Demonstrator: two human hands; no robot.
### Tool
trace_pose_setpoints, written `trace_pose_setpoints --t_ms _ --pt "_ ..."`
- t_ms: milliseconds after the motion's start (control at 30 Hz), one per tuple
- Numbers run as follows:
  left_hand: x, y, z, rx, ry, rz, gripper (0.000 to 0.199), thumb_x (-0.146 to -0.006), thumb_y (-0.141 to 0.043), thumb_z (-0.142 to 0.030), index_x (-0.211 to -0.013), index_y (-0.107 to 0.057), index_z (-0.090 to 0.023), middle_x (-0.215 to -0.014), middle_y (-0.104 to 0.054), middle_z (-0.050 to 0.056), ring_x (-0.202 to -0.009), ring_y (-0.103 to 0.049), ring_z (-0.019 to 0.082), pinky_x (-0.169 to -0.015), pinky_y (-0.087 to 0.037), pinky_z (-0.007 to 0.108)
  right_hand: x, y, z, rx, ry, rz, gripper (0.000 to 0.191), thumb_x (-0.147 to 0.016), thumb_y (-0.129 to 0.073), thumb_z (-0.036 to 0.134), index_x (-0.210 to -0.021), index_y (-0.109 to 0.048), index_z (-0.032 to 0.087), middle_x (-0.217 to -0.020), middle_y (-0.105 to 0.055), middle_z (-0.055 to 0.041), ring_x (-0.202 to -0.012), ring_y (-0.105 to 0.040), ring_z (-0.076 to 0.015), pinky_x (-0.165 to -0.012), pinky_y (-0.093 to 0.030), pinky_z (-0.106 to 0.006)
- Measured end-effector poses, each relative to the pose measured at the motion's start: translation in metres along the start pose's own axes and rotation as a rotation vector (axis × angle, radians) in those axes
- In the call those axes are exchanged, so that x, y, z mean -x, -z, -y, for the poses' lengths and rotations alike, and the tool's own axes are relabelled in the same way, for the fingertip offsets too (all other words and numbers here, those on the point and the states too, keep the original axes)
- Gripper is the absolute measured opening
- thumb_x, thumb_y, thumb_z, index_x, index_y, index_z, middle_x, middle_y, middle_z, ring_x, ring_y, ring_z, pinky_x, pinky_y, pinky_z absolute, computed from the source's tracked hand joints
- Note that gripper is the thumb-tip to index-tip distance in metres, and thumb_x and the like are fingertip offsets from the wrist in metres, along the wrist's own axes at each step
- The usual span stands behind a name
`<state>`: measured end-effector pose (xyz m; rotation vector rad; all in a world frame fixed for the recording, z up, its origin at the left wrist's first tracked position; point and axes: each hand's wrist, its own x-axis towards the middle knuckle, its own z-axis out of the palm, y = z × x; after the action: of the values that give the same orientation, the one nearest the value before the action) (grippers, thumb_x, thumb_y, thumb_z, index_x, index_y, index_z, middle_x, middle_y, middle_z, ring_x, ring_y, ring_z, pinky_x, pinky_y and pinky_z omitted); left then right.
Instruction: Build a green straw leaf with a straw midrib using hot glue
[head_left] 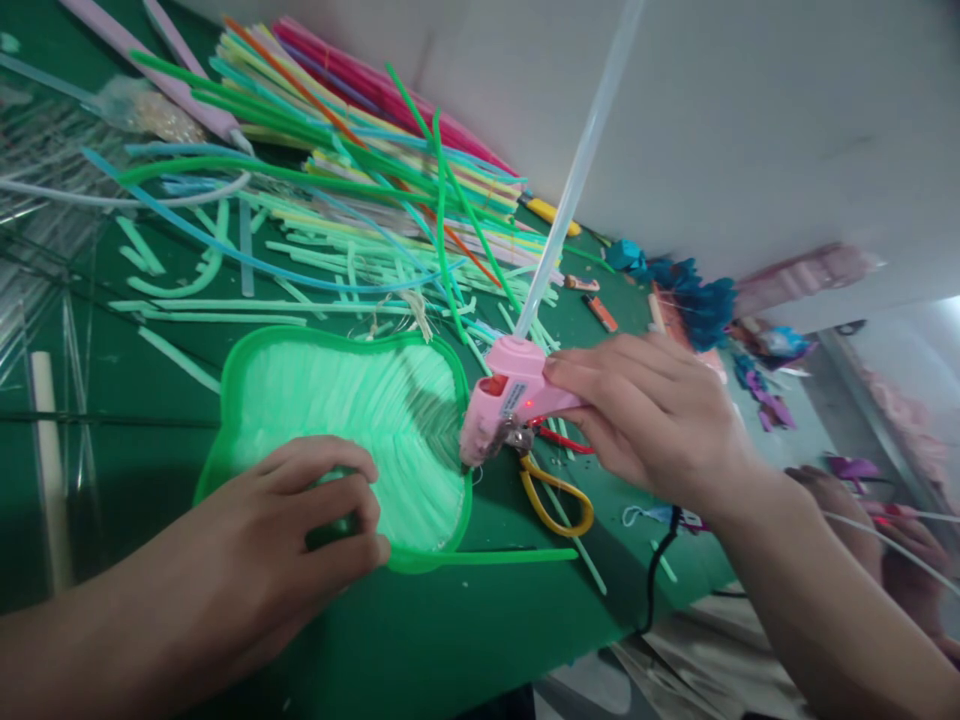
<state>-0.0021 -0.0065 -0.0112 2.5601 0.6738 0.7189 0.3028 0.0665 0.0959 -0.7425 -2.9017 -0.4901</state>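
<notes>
Nearest, across the lower left of the frame, the left hand lay over the lower edge of a pale-green leaf-like panel, its fingers loosely curled and its thumb tip by the bright green rim; whether it pinched that rim could not be told. The panel lay on a green table, left of the frame's centre, and a green strip ran out rightward from its bottom edge. Right of centre, the right hand was closed around the handle of a pink glue gun, whose nozzle pointed down at the panel's right rim, touching or just above it. A clear glue stick rose from the gun toward the top of the frame. Just below the gun lay a yellow loop handle, and a black cord hung under the right wrist. At the right edge showed another person's hand. Farther back, cut mint strips were scattered above the panel, then came multicoloured fuzzy stems and a crimson bundle against a pale wall.
</notes>
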Motion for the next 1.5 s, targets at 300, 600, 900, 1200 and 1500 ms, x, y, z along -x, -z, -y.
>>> trace_pose_setpoints --t_ms 300,600,900,1200,1500 --pt "0.0 -0.0009 -0.0007 -0.003 0.002 -0.005 0.025 -0.087 -0.054 -0.006 -0.102 -0.065 -0.024 -0.097 -0.063 0.002 -0.117 -0.049 0.025 -0.093 -0.046 0.038 0.0004 -0.0014 -0.002 0.004 -0.016 -0.004 0.026 -0.088 -0.063 0.011 -0.112 -0.055 0.015 -0.101 -0.073 -0.0093 -0.085 -0.067 -0.0235 -0.066 -0.048 -0.034" --pt "0.0006 -0.002 -0.0005 0.011 0.006 -0.027 0.025 -0.087 -0.054 -0.006 -0.102 -0.064 -0.024 -0.096 -0.063 0.002 -0.116 -0.05 0.024 -0.091 -0.048 0.038 -0.0009 0.0001 -0.0022 -0.042 -0.062 -0.043 0.032 -0.085 -0.069 0.029 -0.108 -0.059 0.009 -0.091 -0.07 -0.0102 -0.081 -0.066 -0.0233 -0.067 -0.049 -0.035" --pt "0.0016 -0.0048 -0.0011 0.018 0.014 -0.036 0.024 -0.087 -0.056 -0.006 -0.101 -0.065 -0.023 -0.097 -0.062 0.003 -0.117 -0.049 0.025 -0.092 -0.047 0.039 -0.0044 -0.0025 -0.0022 0.01 -0.102 -0.049 0.026 -0.085 -0.068 0.034 -0.098 -0.059 0.013 -0.086 -0.071 -0.0083 -0.075 -0.066 -0.0229 -0.061 -0.048 -0.034" --pt "0.002 -0.0009 -0.001 -0.005 0.002 -0.014 0.027 -0.086 -0.055 -0.006 -0.103 -0.065 -0.024 -0.097 -0.064 0.003 -0.116 -0.052 0.025 -0.092 -0.049 0.038 -0.0061 -0.0023 0.0004 -0.061 -0.063 -0.029 0.018 -0.09 -0.063 0.028 -0.103 -0.059 0.015 -0.088 -0.072 -0.0085 -0.071 -0.065 -0.0211 -0.061 -0.047 -0.034" --pt "-0.0001 0.0004 -0.001 -0.006 0.014 -0.011 0.025 -0.088 -0.054 -0.008 -0.103 -0.065 -0.025 -0.095 -0.064 0.002 -0.116 -0.052 0.025 -0.091 -0.048 0.037 -0.0079 -0.0024 0.0019 -0.051 -0.031 -0.01 0.014 -0.09 -0.061 0.024 -0.1 -0.06 0.014 -0.085 -0.071 -0.0085 -0.076 -0.065 -0.0235 -0.062 -0.045 -0.035"
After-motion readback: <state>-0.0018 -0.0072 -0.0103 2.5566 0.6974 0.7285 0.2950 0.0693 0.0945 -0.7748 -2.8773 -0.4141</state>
